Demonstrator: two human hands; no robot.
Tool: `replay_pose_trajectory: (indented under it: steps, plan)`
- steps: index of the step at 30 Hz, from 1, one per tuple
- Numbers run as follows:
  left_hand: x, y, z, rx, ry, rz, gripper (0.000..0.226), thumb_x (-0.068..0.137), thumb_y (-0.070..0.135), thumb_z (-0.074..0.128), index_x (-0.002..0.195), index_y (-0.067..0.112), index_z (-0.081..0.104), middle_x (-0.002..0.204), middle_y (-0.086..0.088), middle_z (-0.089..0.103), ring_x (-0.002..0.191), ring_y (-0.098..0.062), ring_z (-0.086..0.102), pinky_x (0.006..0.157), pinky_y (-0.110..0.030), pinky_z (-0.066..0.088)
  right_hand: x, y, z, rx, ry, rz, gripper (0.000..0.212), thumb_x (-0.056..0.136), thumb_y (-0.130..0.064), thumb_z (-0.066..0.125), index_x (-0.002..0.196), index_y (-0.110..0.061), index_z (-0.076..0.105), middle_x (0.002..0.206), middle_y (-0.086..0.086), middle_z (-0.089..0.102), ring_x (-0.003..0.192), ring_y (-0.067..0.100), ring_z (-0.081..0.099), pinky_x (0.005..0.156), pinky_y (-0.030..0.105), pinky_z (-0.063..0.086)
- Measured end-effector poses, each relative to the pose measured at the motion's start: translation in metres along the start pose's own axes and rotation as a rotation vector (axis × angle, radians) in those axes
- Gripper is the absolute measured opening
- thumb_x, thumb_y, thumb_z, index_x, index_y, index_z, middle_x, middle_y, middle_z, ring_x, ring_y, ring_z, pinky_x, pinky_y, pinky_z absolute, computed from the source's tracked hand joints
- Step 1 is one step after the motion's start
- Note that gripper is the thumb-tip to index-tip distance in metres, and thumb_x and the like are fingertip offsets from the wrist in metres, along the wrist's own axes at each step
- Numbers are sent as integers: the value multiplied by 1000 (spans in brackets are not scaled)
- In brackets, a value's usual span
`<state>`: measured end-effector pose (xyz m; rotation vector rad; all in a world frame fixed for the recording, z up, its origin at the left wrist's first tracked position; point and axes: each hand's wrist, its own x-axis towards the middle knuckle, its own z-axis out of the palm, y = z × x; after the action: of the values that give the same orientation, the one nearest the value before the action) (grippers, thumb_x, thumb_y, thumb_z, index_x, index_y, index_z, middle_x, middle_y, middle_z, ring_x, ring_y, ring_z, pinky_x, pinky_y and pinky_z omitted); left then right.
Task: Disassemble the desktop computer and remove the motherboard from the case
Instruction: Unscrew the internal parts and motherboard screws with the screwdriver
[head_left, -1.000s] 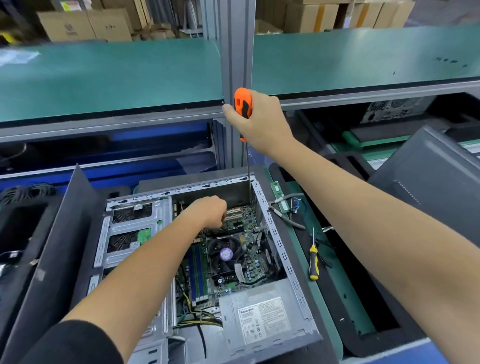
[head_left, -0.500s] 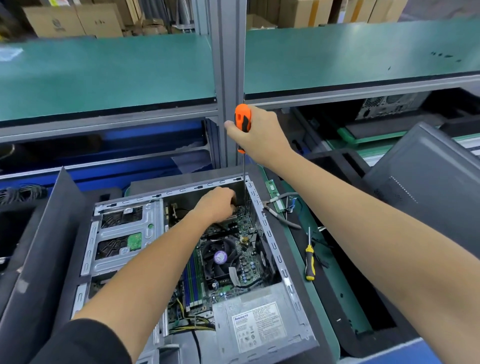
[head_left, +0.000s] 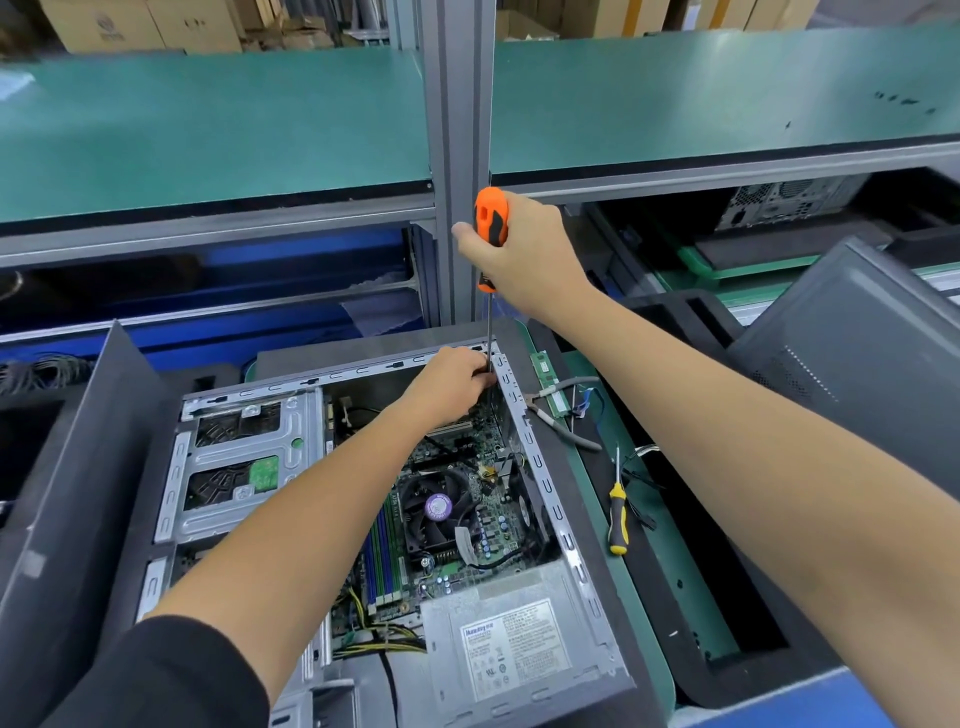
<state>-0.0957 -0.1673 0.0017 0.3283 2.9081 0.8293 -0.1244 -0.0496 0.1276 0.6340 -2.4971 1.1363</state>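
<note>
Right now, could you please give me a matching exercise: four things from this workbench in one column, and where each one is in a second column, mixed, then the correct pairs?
Things:
1. orange screwdriver
2. yellow screwdriver
3. pliers
4. fan

Places:
A. inside the case, on the motherboard
B. gripped in the right hand
C. beside the case, nearer the person
D. beside the case, near its far corner

Pairs: 1-B, 2-C, 3-D, 4-A

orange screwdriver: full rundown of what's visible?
The orange screwdriver has an orange handle with black grip inlays, plastic by its look, and a long thin metal shaft. It stands near upright over the case's far right corner. The right hand grips the handle; the left hand holds the shaft low. The tip is hidden.
</note>
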Motion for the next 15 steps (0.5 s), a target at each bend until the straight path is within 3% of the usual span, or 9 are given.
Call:
replay_pose_trajectory:
  steps: [2, 6, 15]
  plan:
    - [0, 1, 0, 4, 11, 6, 21, 97, 18, 53, 93, 5, 69, 82, -8, 65, 57, -13, 48, 51, -27, 32, -1, 0, 0, 4, -5, -3, 43, 93, -34, 58, 61, -22, 31, 55, -5, 32, 48, 7, 31, 53, 11, 35]
    - [-1, 1, 1, 29, 2, 1, 24, 98, 18, 51, 93, 1, 68, 85, -14, 67, 64, -25, 53, 57, -30, 36, -2, 0, 2, 3, -16, 10, 42, 94, -35, 58, 63, -23, 32, 56, -5, 32, 48, 6, 33, 54, 10, 36]
    - [-3, 1, 0, 62, 11, 11, 25, 98, 19, 51, 86, 2, 64, 79, -11, 61, 64, -23, 48, 59, -31, 34, -1, 0, -1, -3, -85, 37, 42, 93, -34, 59, 63, -23, 33, 56, -6, 33, 47, 6, 34, 50, 9, 36]
